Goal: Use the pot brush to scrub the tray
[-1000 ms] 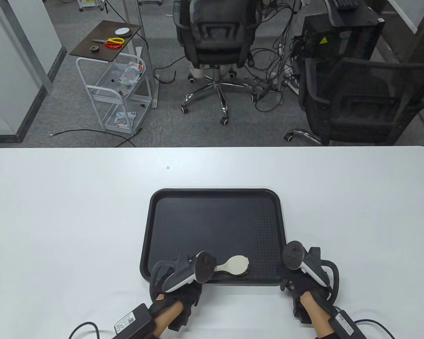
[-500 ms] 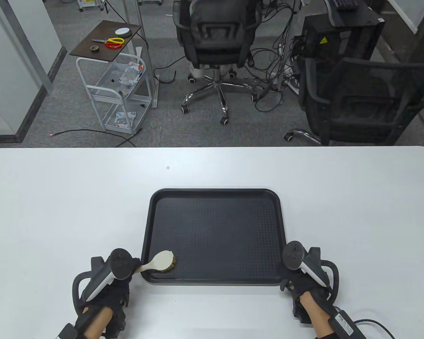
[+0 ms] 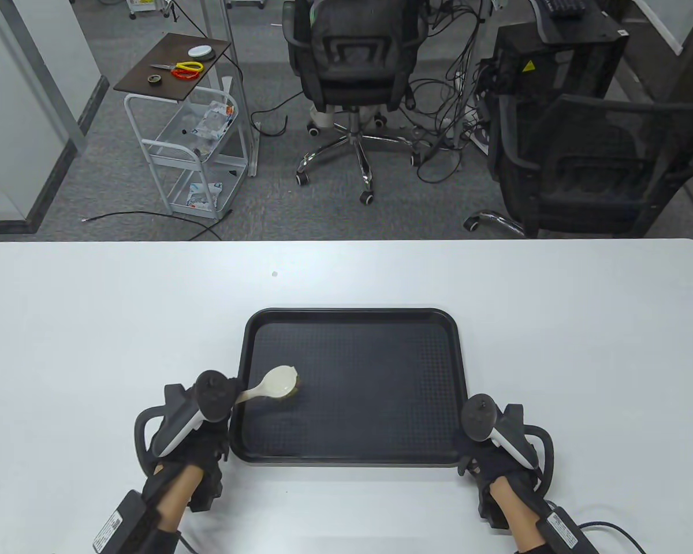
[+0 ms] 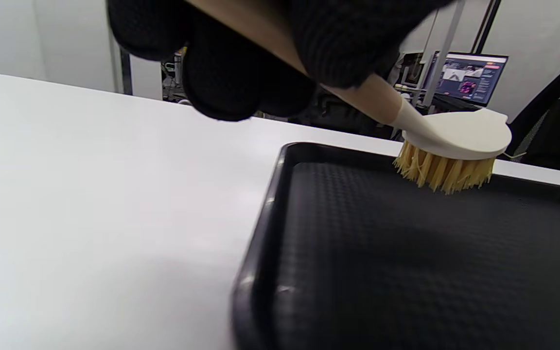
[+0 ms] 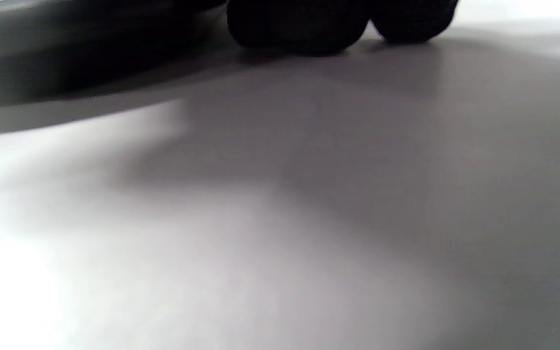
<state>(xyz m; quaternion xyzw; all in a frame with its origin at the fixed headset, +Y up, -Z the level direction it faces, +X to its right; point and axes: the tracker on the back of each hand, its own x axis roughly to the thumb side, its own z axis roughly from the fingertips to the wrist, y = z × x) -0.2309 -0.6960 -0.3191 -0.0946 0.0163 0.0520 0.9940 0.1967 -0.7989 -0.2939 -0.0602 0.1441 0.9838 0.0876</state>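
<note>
Evidently mid-scrub, the left hand (image 3: 193,430) grips the pot brush (image 3: 277,384), bristles on the tray's (image 3: 352,316) left side on the table (image 3: 92,323), the right hand's (image 3: 499,456) fingers unclear at its near right corner; next, sweep across unscrubbed floor.

A white table (image 3: 121,323) with rounded far corners spans the whole width of the table view, its far edge facing an office floor. A black rectangular tray (image 3: 346,314) with rounded corners and a raised rim lies flat on the table, set toward the near edge and slightly right of centre. Its floor has a fine textured grid. A small grey speck (image 3: 274,274) sits on the bare white surface beyond the tray's far left corner. At the tray's near right corner, a gloved right hand (image 3: 499,461) rests on the tabletop just beside the rim; the right wrist view shows its fingertips (image 5: 299,24) down on the white surface.
</note>
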